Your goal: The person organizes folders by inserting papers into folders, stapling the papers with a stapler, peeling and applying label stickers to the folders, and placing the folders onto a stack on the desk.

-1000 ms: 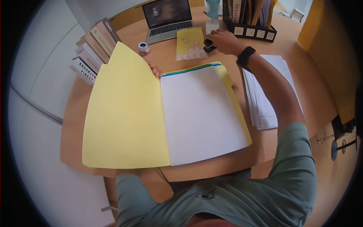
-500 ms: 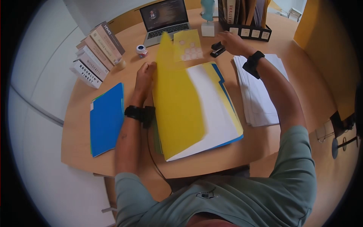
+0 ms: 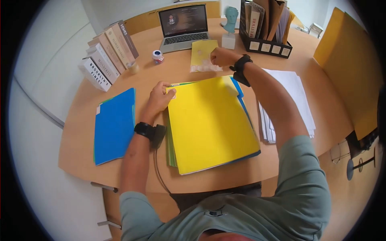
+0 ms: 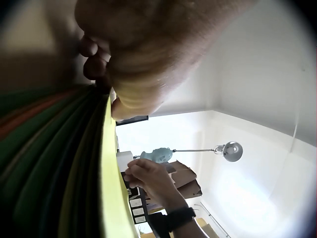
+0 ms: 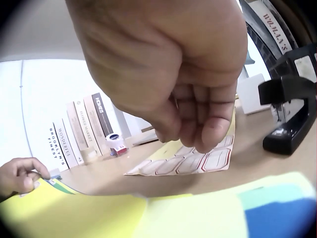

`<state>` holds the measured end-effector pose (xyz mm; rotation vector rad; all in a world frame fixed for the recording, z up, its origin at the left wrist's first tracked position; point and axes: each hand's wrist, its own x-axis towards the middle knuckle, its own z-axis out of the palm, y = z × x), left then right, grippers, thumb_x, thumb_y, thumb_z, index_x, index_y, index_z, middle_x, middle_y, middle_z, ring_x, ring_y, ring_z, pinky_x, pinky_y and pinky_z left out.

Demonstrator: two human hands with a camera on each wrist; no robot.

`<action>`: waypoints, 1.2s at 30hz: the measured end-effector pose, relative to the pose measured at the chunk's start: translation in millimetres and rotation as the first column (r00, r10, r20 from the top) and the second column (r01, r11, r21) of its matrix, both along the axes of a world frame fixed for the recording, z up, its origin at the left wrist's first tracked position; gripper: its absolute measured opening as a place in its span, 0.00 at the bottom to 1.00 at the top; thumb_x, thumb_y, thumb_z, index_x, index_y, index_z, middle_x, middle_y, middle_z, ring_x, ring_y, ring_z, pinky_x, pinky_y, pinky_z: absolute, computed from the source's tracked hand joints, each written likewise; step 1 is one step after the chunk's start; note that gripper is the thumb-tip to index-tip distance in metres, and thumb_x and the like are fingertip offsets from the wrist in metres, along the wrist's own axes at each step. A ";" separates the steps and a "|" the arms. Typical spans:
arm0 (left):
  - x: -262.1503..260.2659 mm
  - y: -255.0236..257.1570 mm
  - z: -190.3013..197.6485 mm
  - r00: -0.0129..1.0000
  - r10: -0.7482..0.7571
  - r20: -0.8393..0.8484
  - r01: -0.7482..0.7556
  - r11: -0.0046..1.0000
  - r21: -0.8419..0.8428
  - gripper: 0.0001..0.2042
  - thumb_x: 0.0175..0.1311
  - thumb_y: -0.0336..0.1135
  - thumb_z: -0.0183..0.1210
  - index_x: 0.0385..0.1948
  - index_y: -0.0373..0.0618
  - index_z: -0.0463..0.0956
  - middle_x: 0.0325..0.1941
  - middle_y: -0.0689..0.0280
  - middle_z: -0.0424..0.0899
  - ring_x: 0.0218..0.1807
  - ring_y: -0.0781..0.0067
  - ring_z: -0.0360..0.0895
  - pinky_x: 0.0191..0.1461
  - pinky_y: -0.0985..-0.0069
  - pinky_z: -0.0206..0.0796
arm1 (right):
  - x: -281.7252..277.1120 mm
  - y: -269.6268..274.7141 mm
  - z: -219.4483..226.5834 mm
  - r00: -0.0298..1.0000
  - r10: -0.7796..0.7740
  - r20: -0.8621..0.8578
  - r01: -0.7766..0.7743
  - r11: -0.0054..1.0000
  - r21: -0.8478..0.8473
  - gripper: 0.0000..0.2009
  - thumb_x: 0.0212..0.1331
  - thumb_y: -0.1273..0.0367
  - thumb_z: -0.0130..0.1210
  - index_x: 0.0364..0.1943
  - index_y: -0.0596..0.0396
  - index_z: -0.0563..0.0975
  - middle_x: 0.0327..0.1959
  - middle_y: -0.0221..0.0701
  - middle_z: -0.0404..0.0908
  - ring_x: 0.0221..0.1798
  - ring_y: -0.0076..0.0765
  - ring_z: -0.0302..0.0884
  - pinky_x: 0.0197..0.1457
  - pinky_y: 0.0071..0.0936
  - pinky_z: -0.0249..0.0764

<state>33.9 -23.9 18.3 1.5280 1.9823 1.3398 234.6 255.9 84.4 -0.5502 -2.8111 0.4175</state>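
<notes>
A closed yellow folder (image 3: 213, 124) lies on top of a stack of coloured folders in front of me. My left hand (image 3: 159, 100) pinches its far left corner, thumb on top beside a small pale label and fingers curled behind the edge. Above the yellow sheet of red-bordered labels (image 5: 190, 161), beyond the stack, hovers my right hand (image 3: 225, 58). Its fingers are loosely curled, and nothing shows between them in the right wrist view. A black stapler (image 5: 292, 124) stands on the table to the right of that hand.
Blue folders (image 3: 114, 126) lie at left, white papers (image 3: 287, 92) at right. Upright books (image 3: 108, 56), a small round-topped container (image 3: 157, 56), a laptop (image 3: 185, 28), a bust (image 3: 230, 24) and a black file holder (image 3: 267, 44) stand farther back. A cable runs from the left wrist.
The yellow folder's cover swung from open on the left to closed over the white sheet. My right hand left the stapler and moved left over the label sheet.
</notes>
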 end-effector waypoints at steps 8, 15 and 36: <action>11.5 0.3 -0.2 0.978 0.021 0.205 -0.051 0.989 0.142 0.10 0.66 0.29 0.55 0.42 0.32 0.72 0.28 0.66 0.80 0.30 0.83 0.75 0.33 0.83 0.66 | -25.5 27.5 -38.7 0.984 -0.077 0.163 0.081 0.997 -0.020 0.14 0.51 0.62 0.60 0.33 0.59 0.84 0.33 0.45 0.84 0.36 0.50 0.81 0.42 0.39 0.75; 13.1 3.2 -4.0 0.942 0.015 0.335 -0.088 0.975 0.205 0.08 0.65 0.28 0.54 0.40 0.32 0.74 0.28 0.65 0.80 0.30 0.82 0.76 0.34 0.82 0.66 | -26.2 15.2 -33.4 0.962 -0.154 0.224 0.175 0.981 -0.077 0.13 0.53 0.63 0.58 0.32 0.61 0.81 0.29 0.43 0.82 0.33 0.43 0.79 0.37 0.35 0.72; 19.0 2.0 16.3 0.790 -0.163 0.591 -0.097 0.919 0.383 0.10 0.66 0.29 0.52 0.45 0.33 0.74 0.38 0.66 0.80 0.39 0.81 0.75 0.42 0.83 0.68 | -47.8 -107.2 31.6 0.944 0.282 -0.170 -0.303 0.946 -0.118 0.15 0.56 0.63 0.58 0.37 0.63 0.78 0.32 0.47 0.82 0.36 0.45 0.81 0.40 0.36 0.74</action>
